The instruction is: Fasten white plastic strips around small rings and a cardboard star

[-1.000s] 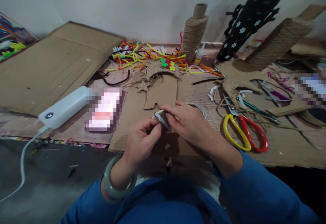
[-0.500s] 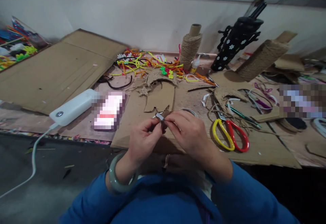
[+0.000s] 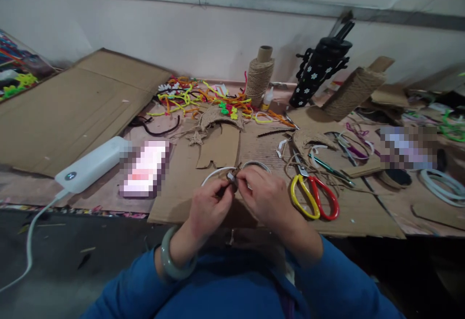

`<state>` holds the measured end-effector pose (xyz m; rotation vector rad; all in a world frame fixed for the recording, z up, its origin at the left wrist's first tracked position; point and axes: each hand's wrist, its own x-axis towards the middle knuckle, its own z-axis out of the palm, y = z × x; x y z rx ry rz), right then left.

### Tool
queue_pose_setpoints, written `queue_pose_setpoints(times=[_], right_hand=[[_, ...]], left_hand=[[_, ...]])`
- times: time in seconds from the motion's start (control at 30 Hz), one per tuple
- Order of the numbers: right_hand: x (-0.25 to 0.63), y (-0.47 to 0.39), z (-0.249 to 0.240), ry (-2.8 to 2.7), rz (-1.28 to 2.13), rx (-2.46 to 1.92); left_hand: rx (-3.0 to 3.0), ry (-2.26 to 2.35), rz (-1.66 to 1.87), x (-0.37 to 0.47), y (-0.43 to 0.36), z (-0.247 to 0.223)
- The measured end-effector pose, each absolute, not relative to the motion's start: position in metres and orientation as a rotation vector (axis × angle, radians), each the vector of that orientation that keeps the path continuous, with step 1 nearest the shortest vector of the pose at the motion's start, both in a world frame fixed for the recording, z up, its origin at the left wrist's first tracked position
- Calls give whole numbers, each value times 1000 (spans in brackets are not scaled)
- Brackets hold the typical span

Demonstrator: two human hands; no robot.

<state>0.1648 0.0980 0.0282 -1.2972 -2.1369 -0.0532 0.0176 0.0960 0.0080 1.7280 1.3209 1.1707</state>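
- Holding a small brown piece (image 3: 231, 177) just below the centre of the frame, the left hand (image 3: 211, 206) has its thumb and fingers pinched on it from the left.
- From my end, I see the fingers of the right hand (image 3: 267, 195) pinching at its right edge; a pale patch shows between both hands, its detail too small for me to read.
- A white cord (image 3: 214, 174) curves just beyond the left fingers, and I see a pale ring (image 3: 256, 163) partly hidden behind the right hand.
- Right of the hands, I have scissors (image 3: 314, 198) with one yellow and one red handle, lying on the cardboard (image 3: 169, 203) that covers part of the bench (image 3: 103, 190).
- Above the hands in my view, a notched card (image 3: 218, 148) lies under a twine crescent (image 3: 218, 117), with a twine star (image 3: 196, 138) just beside it.
- At left centre, I see a phone (image 3: 145, 169), its screen blurred, near a white power bank (image 3: 92, 161).
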Motion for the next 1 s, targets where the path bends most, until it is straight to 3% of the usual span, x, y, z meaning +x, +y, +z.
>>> queue_pose_setpoints(times=[0.37,1.0], right_hand=[[163,98,25,-2082,172,-1324],[157,100,11,-2083,216,-1403]], left_hand=[[1393,1089,1101,15,100,5],[1615,1240,1027,11,99,-1]])
